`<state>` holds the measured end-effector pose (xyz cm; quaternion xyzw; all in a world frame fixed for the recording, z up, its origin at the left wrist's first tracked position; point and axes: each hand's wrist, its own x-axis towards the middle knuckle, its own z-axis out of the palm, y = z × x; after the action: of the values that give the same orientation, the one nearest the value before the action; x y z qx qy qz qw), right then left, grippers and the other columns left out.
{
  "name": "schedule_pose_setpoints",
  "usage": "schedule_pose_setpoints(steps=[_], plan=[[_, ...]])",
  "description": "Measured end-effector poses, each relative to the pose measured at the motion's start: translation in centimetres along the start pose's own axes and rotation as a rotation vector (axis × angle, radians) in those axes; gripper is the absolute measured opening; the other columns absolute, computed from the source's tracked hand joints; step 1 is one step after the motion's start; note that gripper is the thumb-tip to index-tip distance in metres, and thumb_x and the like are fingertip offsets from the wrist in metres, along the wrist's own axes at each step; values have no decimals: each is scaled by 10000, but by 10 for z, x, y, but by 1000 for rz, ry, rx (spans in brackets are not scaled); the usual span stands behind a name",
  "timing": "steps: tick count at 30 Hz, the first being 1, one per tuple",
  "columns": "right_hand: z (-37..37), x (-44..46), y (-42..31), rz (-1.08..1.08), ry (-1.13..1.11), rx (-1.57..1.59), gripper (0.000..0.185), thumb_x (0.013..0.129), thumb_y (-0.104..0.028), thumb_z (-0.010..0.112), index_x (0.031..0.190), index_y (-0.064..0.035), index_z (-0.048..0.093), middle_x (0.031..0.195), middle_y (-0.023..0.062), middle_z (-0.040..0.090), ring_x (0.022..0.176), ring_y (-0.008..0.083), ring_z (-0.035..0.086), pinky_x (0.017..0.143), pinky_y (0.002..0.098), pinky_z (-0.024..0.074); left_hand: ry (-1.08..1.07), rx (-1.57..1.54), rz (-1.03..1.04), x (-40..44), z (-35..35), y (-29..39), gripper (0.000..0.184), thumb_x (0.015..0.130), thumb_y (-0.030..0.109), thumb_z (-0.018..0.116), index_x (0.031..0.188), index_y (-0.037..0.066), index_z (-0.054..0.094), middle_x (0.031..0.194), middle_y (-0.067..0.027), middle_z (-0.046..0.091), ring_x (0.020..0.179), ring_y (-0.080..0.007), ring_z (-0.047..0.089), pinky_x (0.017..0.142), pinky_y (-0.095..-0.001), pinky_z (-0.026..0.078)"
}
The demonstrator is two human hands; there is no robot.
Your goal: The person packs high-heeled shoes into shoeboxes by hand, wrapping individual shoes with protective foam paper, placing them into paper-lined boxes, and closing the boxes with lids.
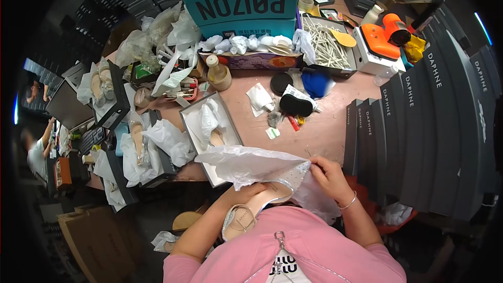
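Observation:
A glittery silver shoe (266, 196) with a beige insole lies tilted in front of my pink top. My left hand (247, 193) is wrapped round its middle, the fingers partly covered by white tissue paper (246, 163). At the sparkling toe end, my right hand (328, 177) pinches the edge of the tissue paper, close against the shoe. The paper spreads leftward above the shoe, and more of it hangs below my right hand. Just beyond, an open grey shoebox (187, 118) holds a paper-stuffed shoe (216, 137), partly hidden by the tissue.
Dark shoeboxes (406, 120) are stacked along the right. Open boxes with paper-wrapped shoes (137, 139) crowd the left. At the back stand a teal box (241, 8), a tray of white sticks (327, 42) and an orange tool (380, 41). A black oval pad (296, 105) lies mid-table.

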<state>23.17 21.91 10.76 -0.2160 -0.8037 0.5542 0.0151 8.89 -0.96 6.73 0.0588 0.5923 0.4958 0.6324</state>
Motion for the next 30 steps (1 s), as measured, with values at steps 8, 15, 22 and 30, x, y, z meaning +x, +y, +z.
schedule_pose_setpoints(steps=[8,15,22,30], plan=[[13,40,-46,-575,20,-77,317,797,-26,612,1113,-48,600,1125,119,573,1019,218,548,817,349,417,-42,602,567,13,-28,12,416,873,36,553,1287,53,516,1203,-91,586,1088,-181,565,942,-300,443],[59,46,-39,-903,-168,-801,216,734,-156,559,921,-66,618,807,44,499,847,183,518,749,329,368,-65,-406,204,12,-42,35,532,850,-56,530,1360,49,424,1216,-84,572,1056,-168,588,880,-269,494],[78,39,-37,-769,-168,-870,282,749,-166,612,994,-26,624,932,87,556,908,232,533,831,348,388,59,-148,334,26,-40,11,560,880,59,619,1393,96,397,1165,-55,585,1007,-136,584,852,-263,486],[24,73,10,-321,-120,-150,299,818,-214,689,1034,-15,631,918,126,619,830,250,568,756,360,449,-36,-165,390,10,-27,-9,566,895,34,595,1414,114,384,1208,-33,564,1072,-116,541,903,-264,453]])
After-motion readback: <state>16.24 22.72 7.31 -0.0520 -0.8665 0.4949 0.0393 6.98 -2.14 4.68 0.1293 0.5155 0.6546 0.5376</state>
